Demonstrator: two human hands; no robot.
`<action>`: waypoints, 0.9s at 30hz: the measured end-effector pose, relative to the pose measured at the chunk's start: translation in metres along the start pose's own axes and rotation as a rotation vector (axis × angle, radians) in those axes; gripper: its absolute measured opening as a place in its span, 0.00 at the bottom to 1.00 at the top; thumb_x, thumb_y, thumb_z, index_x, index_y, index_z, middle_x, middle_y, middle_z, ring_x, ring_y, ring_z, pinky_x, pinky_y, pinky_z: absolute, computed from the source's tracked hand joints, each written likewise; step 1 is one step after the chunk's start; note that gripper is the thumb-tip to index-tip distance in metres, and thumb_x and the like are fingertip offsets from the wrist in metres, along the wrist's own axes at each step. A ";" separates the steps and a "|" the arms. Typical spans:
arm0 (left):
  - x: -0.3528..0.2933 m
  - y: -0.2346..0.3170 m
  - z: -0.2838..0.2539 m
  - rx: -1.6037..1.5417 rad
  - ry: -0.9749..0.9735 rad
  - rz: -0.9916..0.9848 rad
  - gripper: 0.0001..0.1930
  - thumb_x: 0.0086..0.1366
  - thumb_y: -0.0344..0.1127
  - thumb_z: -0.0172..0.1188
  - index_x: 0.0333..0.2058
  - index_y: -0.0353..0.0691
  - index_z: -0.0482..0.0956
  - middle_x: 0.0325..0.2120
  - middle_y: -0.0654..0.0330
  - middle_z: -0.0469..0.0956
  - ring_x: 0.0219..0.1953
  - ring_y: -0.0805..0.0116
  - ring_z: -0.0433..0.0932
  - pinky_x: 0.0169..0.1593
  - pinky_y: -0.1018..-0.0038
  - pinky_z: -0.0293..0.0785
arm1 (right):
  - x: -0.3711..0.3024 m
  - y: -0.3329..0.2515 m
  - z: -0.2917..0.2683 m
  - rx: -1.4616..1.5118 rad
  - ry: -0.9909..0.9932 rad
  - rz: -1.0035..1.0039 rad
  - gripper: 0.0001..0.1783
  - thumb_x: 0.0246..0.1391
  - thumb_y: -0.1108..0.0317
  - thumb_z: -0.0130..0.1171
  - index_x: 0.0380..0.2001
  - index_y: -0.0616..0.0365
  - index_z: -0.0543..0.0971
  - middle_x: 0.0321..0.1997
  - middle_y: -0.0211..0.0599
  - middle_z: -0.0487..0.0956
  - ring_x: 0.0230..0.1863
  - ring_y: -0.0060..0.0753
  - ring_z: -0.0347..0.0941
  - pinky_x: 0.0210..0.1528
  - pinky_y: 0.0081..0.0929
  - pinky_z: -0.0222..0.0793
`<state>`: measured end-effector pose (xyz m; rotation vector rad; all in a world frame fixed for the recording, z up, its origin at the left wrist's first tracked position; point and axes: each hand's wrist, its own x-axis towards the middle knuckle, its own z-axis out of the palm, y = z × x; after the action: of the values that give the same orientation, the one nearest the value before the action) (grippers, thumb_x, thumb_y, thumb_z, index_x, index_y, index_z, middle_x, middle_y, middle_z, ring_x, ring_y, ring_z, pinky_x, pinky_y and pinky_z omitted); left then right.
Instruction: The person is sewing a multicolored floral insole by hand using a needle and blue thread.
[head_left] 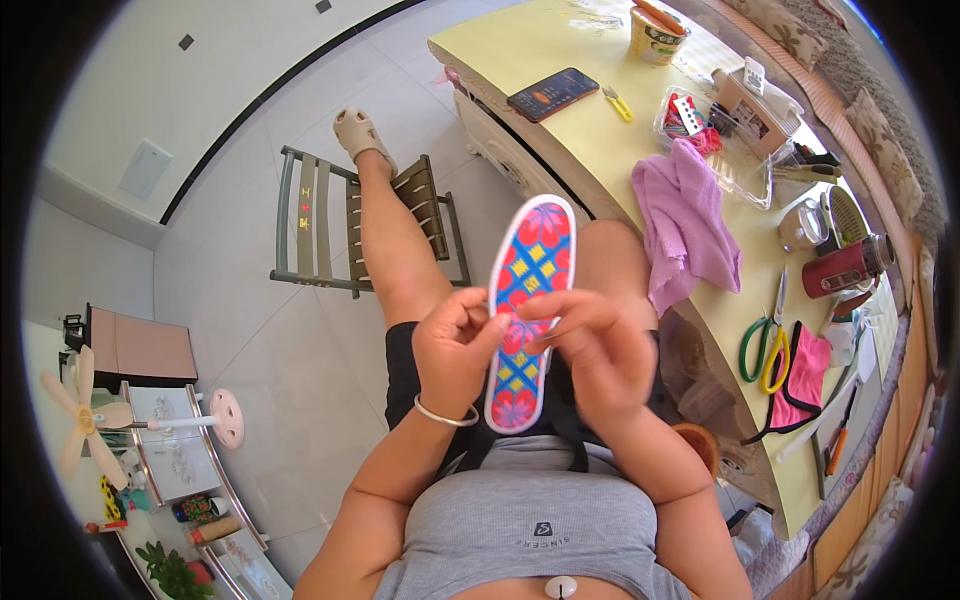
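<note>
A patterned shoe insole (535,250) with a white rim stands in front of me over my lap, its face covered in red flowers and a blue lattice with yellow patches. My left hand (452,345), a bangle on its wrist, grips the insole's left edge near the middle, thumb on the face. My right hand (603,348) is in front of the right side, thumb and forefinger drawn together close to the insole's surface. Any needle or thread between those fingertips is too small to make out, and the hand is slightly blurred.
On the yellow table to my right lie a purple towel (685,225), scissors (768,345), a pink cloth (797,375), a phone (553,95), a small yellow cutter (618,104), a plastic tray of thread (690,125) and a maroon flask (840,270). My leg rests on a folding stool (400,215).
</note>
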<state>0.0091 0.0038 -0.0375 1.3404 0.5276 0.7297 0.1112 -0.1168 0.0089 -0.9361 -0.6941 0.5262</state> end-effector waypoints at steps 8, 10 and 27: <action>0.020 0.002 -0.020 0.154 0.190 0.125 0.12 0.58 0.20 0.60 0.42 0.28 0.76 0.23 0.62 0.78 0.25 0.81 0.76 0.31 0.84 0.72 | 0.027 -0.072 -0.106 0.101 0.576 -0.438 0.12 0.63 0.70 0.49 0.46 0.64 0.72 0.26 0.28 0.68 0.26 0.14 0.60 0.21 0.15 0.54; 0.014 0.002 -0.010 0.075 0.144 0.100 0.12 0.58 0.20 0.60 0.42 0.28 0.76 0.24 0.61 0.79 0.26 0.81 0.76 0.31 0.85 0.72 | 0.021 -0.060 -0.090 -0.005 0.598 -0.383 0.12 0.61 0.71 0.51 0.46 0.64 0.73 0.29 0.30 0.71 0.26 0.16 0.61 0.22 0.15 0.55; -0.008 0.017 0.010 -0.010 0.005 0.090 0.12 0.60 0.19 0.60 0.43 0.28 0.75 0.25 0.63 0.78 0.26 0.83 0.74 0.30 0.87 0.70 | 0.009 0.013 -0.008 -1.058 -0.115 -0.453 0.08 0.44 0.76 0.62 0.31 0.59 0.79 0.21 0.34 0.73 0.21 0.36 0.71 0.22 0.30 0.67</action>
<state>0.0086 -0.0075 -0.0196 1.3604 0.4695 0.8078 0.1215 -0.1087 -0.0024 -1.6631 -1.2903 -0.2536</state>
